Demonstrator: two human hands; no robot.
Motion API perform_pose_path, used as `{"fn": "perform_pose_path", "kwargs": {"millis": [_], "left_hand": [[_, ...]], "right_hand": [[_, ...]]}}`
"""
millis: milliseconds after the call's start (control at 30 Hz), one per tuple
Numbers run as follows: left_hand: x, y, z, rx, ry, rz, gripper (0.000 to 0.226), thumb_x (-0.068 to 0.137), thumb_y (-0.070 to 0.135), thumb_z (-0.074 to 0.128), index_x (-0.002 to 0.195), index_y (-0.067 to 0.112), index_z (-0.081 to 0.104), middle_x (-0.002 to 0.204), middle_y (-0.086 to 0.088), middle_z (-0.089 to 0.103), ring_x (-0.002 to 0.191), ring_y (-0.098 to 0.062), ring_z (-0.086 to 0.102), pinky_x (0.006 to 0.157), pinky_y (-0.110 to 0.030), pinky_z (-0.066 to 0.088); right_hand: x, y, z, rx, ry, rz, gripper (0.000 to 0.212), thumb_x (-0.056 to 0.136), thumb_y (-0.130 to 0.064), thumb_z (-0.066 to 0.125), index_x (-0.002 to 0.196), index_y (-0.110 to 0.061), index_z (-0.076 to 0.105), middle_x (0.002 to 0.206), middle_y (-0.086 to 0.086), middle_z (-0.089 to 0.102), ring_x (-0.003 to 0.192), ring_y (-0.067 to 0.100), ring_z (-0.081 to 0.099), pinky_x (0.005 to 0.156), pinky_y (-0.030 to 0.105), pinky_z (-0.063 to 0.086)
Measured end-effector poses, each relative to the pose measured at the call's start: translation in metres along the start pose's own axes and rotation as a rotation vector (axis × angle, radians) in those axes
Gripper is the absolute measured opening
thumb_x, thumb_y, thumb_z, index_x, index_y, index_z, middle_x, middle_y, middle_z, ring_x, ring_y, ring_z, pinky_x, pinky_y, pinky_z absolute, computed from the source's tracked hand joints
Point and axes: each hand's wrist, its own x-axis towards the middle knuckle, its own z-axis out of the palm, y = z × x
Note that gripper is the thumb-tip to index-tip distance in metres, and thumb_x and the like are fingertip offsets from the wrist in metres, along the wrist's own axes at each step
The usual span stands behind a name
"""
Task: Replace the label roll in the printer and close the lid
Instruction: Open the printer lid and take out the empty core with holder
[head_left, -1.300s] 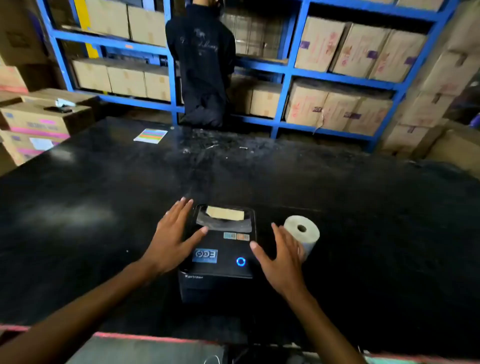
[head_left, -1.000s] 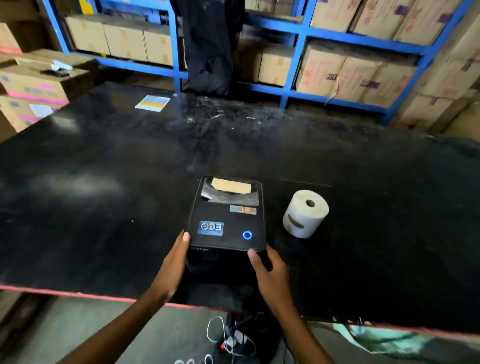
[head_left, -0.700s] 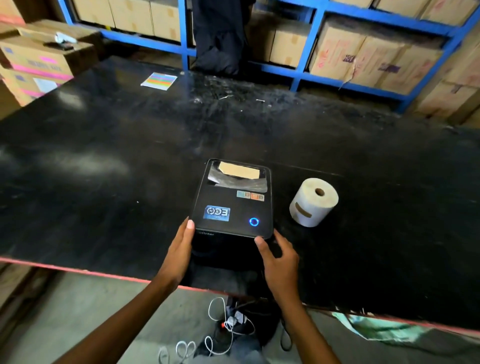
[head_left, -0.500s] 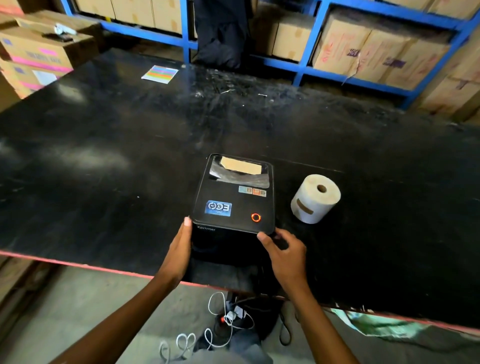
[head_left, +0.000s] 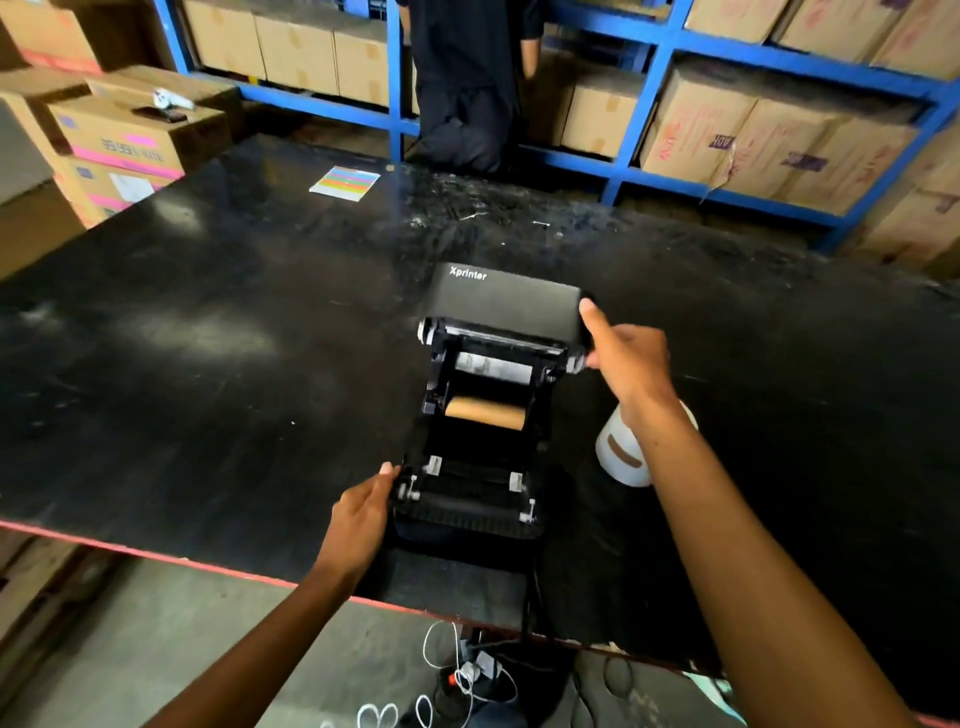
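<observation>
Head camera view: the printer (head_left: 480, 415) now stands with its lid (head_left: 506, 306) swung up and back, where half a second ago the lid lay flat and shut with both hands at its near corners. The right hand (head_left: 626, 358) has ridden up with the lid, thumb pressed on its right edge and the other fingers curled behind it, so it holds the lid open. The left hand (head_left: 361, 512) has stayed low, fingers loosely bent against the near left corner of the printer body, steadying it rather than gripping anything.

Inside the bay lies a bare brown cardboard core (head_left: 485, 413), spent, between its holders. The fresh label roll (head_left: 626, 457) still stands on the black table (head_left: 208, 364) just right of the printer, partly hidden behind the right forearm.

Opening is done, then; by my reading, lifting out the empty core comes next, before the new roll can go in.
</observation>
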Motion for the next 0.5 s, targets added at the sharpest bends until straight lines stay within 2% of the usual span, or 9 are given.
{"fn": "perform_pose_path", "kwargs": {"millis": [67, 100, 167, 233, 267, 333, 367, 433, 500], "left_hand": [[0.003, 0.002, -0.002, 0.038, 0.011, 0.001, 0.039, 0.099, 0.039, 0.041, 0.105, 0.018, 0.074, 0.102, -0.001, 0.071, 0.101, -0.014, 0.061, 0.091, -0.028, 0.040], [0.007, 0.004, -0.004, 0.057, 0.013, 0.004, 0.040, 0.098, 0.039, 0.042, 0.104, 0.017, 0.075, 0.100, -0.001, 0.072, 0.099, -0.014, 0.062, 0.090, -0.029, 0.042], [0.015, 0.008, -0.008, 0.113, 0.005, 0.021, 0.039, 0.097, 0.039, 0.046, 0.086, 0.017, 0.076, 0.088, -0.001, 0.072, 0.087, -0.013, 0.063, 0.080, -0.030, 0.047], [0.024, 0.012, -0.010, 0.236, -0.001, 0.031, 0.037, 0.095, 0.035, 0.051, 0.068, 0.015, 0.067, 0.069, -0.001, 0.063, 0.073, -0.015, 0.056, 0.065, -0.026, 0.043], [0.028, 0.015, -0.011, 0.306, 0.005, 0.036, 0.038, 0.094, 0.032, 0.054, 0.062, 0.012, 0.061, 0.061, -0.002, 0.057, 0.069, -0.017, 0.052, 0.061, -0.028, 0.041], [0.036, 0.022, -0.011, 0.395, 0.016, 0.048, 0.037, 0.092, 0.026, 0.058, 0.058, 0.013, 0.057, 0.055, 0.001, 0.054, 0.067, -0.017, 0.052, 0.061, -0.033, 0.038], [0.039, 0.026, -0.012, 0.396, 0.020, 0.063, 0.030, 0.091, 0.023, 0.060, 0.062, 0.017, 0.063, 0.059, 0.002, 0.058, 0.071, -0.017, 0.056, 0.064, -0.030, 0.039], [0.043, 0.037, -0.010, 0.360, 0.042, 0.114, 0.013, 0.090, 0.017, 0.061, 0.089, 0.016, 0.074, 0.081, -0.001, 0.068, 0.086, -0.014, 0.062, 0.077, -0.024, 0.041], [0.050, 0.045, -0.005, 0.355, 0.063, 0.198, 0.024, 0.090, 0.015, 0.061, 0.111, 0.009, 0.071, 0.105, -0.006, 0.070, 0.098, -0.012, 0.061, 0.087, -0.022, 0.041]], "right_hand": [[0.007, -0.001, 0.002, 0.037, 0.014, -0.037, 0.056, 0.080, -0.051, 0.061, 0.072, 0.005, 0.064, 0.076, 0.023, 0.068, 0.066, 0.017, 0.057, 0.076, 0.044, 0.051], [0.010, -0.001, 0.003, 0.061, 0.013, -0.043, 0.044, 0.082, -0.046, 0.062, 0.073, -0.003, 0.067, 0.076, 0.014, 0.069, 0.070, 0.013, 0.059, 0.074, 0.038, 0.049], [0.016, 0.000, 0.005, 0.122, -0.013, -0.036, 0.029, 0.085, -0.039, 0.062, 0.086, -0.011, 0.069, 0.087, 0.004, 0.070, 0.080, 0.010, 0.061, 0.075, 0.027, 0.048], [0.020, 0.002, 0.009, 0.175, -0.050, -0.039, 0.026, 0.086, -0.035, 0.062, 0.097, -0.011, 0.067, 0.100, 0.004, 0.070, 0.085, 0.008, 0.062, 0.072, 0.020, 0.046], [0.022, 0.003, 0.011, 0.183, -0.067, -0.049, 0.026, 0.086, -0.033, 0.063, 0.100, -0.011, 0.067, 0.103, 0.004, 0.070, 0.088, 0.008, 0.062, 0.071, 0.017, 0.044], [0.026, 0.007, 0.012, 0.185, -0.127, -0.064, 0.029, 0.086, -0.032, 0.064, 0.107, -0.012, 0.066, 0.111, 0.004, 0.069, 0.097, 0.009, 0.061, 0.075, 0.015, 0.045], [0.028, 0.010, 0.012, 0.183, -0.176, -0.069, 0.031, 0.086, -0.032, 0.064, 0.110, -0.013, 0.065, 0.115, 0.003, 0.067, 0.104, 0.010, 0.060, 0.082, 0.017, 0.046], [0.034, 0.015, 0.006, 0.171, -0.261, -0.092, 0.030, 0.085, -0.035, 0.064, 0.112, -0.020, 0.065, 0.121, 0.000, 0.065, 0.115, 0.011, 0.057, 0.099, 0.027, 0.044], [0.033, 0.024, 0.001, 0.192, -0.270, -0.104, 0.025, 0.086, -0.034, 0.064, 0.110, -0.026, 0.065, 0.123, -0.001, 0.065, 0.119, 0.013, 0.056, 0.105, 0.031, 0.041]]}}
